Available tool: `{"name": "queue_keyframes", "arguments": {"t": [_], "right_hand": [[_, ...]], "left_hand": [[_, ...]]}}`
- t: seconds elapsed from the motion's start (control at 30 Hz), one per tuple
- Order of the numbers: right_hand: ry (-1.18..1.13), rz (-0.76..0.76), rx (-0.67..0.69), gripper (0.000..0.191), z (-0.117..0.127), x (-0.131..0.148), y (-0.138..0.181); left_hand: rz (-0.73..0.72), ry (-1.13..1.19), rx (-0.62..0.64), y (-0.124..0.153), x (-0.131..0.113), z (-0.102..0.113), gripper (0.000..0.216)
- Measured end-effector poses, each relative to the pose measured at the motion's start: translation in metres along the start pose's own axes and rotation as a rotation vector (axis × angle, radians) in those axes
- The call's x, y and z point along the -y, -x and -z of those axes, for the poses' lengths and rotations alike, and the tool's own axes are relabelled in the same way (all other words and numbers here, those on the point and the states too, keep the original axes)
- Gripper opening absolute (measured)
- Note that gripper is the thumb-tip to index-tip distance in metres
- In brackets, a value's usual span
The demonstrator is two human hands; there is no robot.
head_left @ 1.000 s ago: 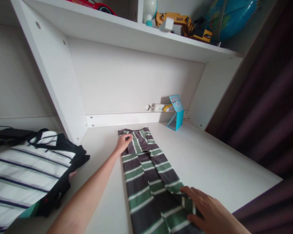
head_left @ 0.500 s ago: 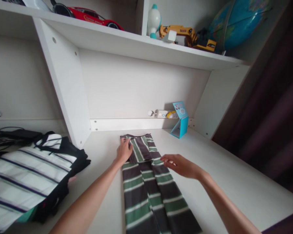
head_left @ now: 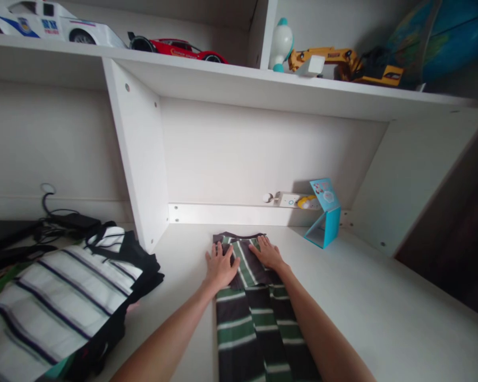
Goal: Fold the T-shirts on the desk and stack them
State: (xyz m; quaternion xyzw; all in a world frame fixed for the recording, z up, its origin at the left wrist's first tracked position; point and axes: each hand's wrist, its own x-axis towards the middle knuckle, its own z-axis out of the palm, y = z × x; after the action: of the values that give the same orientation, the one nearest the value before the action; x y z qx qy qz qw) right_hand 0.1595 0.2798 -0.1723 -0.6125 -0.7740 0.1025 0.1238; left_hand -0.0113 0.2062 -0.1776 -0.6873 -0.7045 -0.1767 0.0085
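Note:
A dark shirt with green and white stripes (head_left: 235, 331) lies on the white desk in a long, narrow fold, its far end flat near the back board. On the left side of that far end rests my left hand (head_left: 222, 265), palm down with fingers spread. My right hand (head_left: 269, 253) lies flat on the right side of the same end, fingers stretched out. Neither hand grips the cloth. The near end of the shirt runs out of the bottom of the view, and my right forearm covers part of its right edge.
At left lies a pile of clothes (head_left: 71, 294), a white striped one on top, with cables (head_left: 50, 228) behind it. A blue box (head_left: 330, 228) stands at the back right beside a power strip (head_left: 289, 200). Toy cars (head_left: 179, 48), a toy excavator (head_left: 342, 61) and a globe (head_left: 454, 42) sit on the shelf above.
My right hand has moved from beside the shirt's right edge onto its far end and flattened there. My left hand has spread its fingers on the cloth. The view has shifted left.

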Motion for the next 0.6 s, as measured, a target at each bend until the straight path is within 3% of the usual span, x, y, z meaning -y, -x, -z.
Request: {"name": "queue_keyframes", "arguments": {"t": [0.17,0.33,0.43,0.6], "right_hand": [[0.038,-0.049,0.067,0.073,-0.001,-0.004,-0.004],[0.056,-0.003,0.111,0.075,0.017,0.007,0.009],[0.063,0.109,0.154,0.079,0.03,0.017,0.051],[0.066,0.342,0.224,0.08,0.039,0.002,0.182]], "left_hand": [[0.051,-0.031,0.087,-0.005,0.002,0.002,0.072],[0.042,-0.036,0.13,-0.01,0.006,0.003,0.078],[0.04,-0.052,0.124,-0.011,0.007,0.001,0.078],[0.035,-0.052,0.151,-0.012,0.008,0.001,0.079]]}}
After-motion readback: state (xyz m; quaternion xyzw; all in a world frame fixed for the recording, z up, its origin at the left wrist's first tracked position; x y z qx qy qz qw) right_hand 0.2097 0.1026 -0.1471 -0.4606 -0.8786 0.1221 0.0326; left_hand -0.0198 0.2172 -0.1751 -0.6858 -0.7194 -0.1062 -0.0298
